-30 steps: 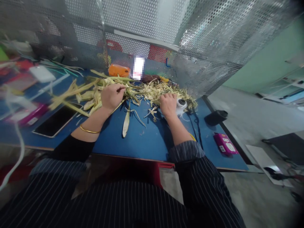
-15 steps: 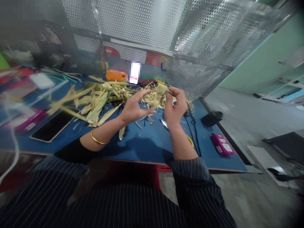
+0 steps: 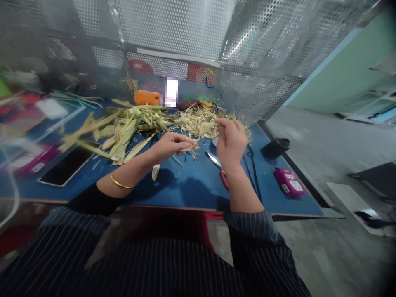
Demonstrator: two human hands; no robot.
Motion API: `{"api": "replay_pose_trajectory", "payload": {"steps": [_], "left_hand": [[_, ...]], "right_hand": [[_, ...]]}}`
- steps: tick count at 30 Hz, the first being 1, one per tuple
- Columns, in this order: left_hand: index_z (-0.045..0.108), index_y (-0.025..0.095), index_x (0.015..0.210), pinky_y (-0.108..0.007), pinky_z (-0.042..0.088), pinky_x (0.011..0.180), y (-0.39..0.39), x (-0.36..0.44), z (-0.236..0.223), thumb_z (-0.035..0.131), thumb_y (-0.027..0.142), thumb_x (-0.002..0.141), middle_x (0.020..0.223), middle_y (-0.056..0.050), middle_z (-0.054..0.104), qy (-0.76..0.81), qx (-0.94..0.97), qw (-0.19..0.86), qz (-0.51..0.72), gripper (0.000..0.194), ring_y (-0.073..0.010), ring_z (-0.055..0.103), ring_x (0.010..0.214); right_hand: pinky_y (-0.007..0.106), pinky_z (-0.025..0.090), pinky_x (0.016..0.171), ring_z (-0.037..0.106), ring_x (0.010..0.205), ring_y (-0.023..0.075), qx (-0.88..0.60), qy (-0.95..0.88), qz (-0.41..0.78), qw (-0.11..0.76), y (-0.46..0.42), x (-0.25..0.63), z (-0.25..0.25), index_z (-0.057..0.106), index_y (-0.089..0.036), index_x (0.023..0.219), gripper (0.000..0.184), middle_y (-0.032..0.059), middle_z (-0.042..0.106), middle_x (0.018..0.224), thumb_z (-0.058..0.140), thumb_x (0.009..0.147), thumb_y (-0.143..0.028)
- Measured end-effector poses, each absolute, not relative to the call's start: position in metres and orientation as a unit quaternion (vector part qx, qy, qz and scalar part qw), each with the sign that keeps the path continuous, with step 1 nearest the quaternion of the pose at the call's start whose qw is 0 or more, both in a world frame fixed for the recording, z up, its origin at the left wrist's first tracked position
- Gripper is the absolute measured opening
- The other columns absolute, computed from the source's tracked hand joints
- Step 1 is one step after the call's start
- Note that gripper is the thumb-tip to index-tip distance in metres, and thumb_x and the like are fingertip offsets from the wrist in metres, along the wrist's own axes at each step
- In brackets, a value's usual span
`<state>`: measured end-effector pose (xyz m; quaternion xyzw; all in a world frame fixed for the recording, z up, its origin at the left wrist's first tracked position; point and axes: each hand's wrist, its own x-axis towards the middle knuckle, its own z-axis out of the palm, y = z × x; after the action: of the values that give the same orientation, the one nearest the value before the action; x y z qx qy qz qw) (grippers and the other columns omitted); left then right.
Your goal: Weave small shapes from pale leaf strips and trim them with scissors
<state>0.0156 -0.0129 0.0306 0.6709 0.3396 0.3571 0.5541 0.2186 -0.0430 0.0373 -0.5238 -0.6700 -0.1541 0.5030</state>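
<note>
Closing from a wide spread half a second before, the fingers of the left hand (image 3: 171, 146) had come together on a small pale scrap (image 3: 192, 147), while the right hand (image 3: 230, 142) had sunk a little with its pale husk piece (image 3: 206, 129).

At the far left of the blue table (image 3: 185, 194) I saw a blurred purple-and-white pack (image 3: 37, 160), then a dark phone-like slab (image 3: 68, 165) lying flat. Long, dry husk strips (image 3: 126, 136) sprawled beside it, one end crossing over the slab's upper edge. A gold bangle (image 3: 122, 182) circled the left forearm.

Behind the left hand sat an orange packet (image 3: 147, 97), with a bright upright screen (image 3: 171, 91) just right of it. The left fingers pinched their scrap above the table, in front of the shredded heap (image 3: 193, 119). Farther right, the right thumb and forefinger were together on the husk piece, held up before that same heap. Red-handled scissors (image 3: 213, 159) lay partly behind the right wrist, blades toward the heap. Past the right forearm came a black cord (image 3: 255, 173), a black cylinder (image 3: 275, 147) on its side, and a magenta packet (image 3: 290, 181) near the table's right edge.
</note>
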Motion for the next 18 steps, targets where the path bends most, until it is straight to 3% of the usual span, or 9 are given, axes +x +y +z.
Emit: {"api": "replay_pose_trajectory", "payload": {"steps": [5,8,11,15,18], "left_hand": [[0.079,0.021,0.087,-0.025,0.039,0.05,-0.009,0.01,0.034,0.07,0.037,0.074,0.078,-0.006,0.072,0.332,0.698,0.56,0.3,0.023,-0.0124,0.055,0.057],[0.077,0.021,0.076,-0.025,0.035,0.048,-0.01,0.014,0.036,0.067,0.036,0.075,0.068,-0.004,0.067,0.328,0.694,0.565,0.302,0.019,-0.0113,0.05,0.052],[0.076,0.019,0.072,-0.026,0.033,0.048,-0.016,0.02,0.037,0.069,0.039,0.074,0.059,-0.002,0.06,0.337,0.683,0.562,0.323,0.021,-0.0106,0.045,0.05],[0.077,0.017,0.071,-0.026,0.038,0.056,-0.025,0.022,0.039,0.079,0.036,0.063,0.064,-0.003,0.065,0.366,0.687,0.538,0.324,0.02,-0.0126,0.052,0.059],[0.076,0.016,0.066,-0.024,0.037,0.055,-0.03,0.018,0.042,0.074,0.031,0.066,0.06,-0.002,0.062,0.375,0.664,0.553,0.336,0.015,-0.0109,0.049,0.058]], "right_hand": [[0.035,0.043,0.085,0.061,0.092,0.0197,-0.557,-0.664,-0.237,0.439,-0.05,0.249,0.027,0.065,-0.024,0.103,0.025,0.0056,0.067,0.095,0.042,0.094,-0.021],[0.035,0.043,0.084,0.061,0.093,0.0201,-0.56,-0.667,-0.225,0.437,-0.054,0.253,0.019,0.064,-0.023,0.104,0.025,0.0062,0.067,0.095,0.041,0.095,-0.022],[0.035,0.045,0.082,0.061,0.092,0.0206,-0.552,-0.682,-0.18,0.444,-0.06,0.247,0.016,0.065,-0.022,0.106,0.025,0.0071,0.067,0.096,0.043,0.095,-0.024],[0.035,0.047,0.083,0.061,0.092,0.0203,-0.541,-0.707,-0.071,0.45,-0.07,0.233,0.017,0.065,-0.022,0.113,0.027,0.0075,0.066,0.099,0.048,0.093,-0.028],[0.033,0.047,0.081,0.061,0.089,0.0182,-0.524,-0.708,0.041,0.472,-0.075,0.23,0.016,0.067,-0.022,0.109,0.026,0.0058,0.066,0.097,0.049,0.093,-0.032]]}}
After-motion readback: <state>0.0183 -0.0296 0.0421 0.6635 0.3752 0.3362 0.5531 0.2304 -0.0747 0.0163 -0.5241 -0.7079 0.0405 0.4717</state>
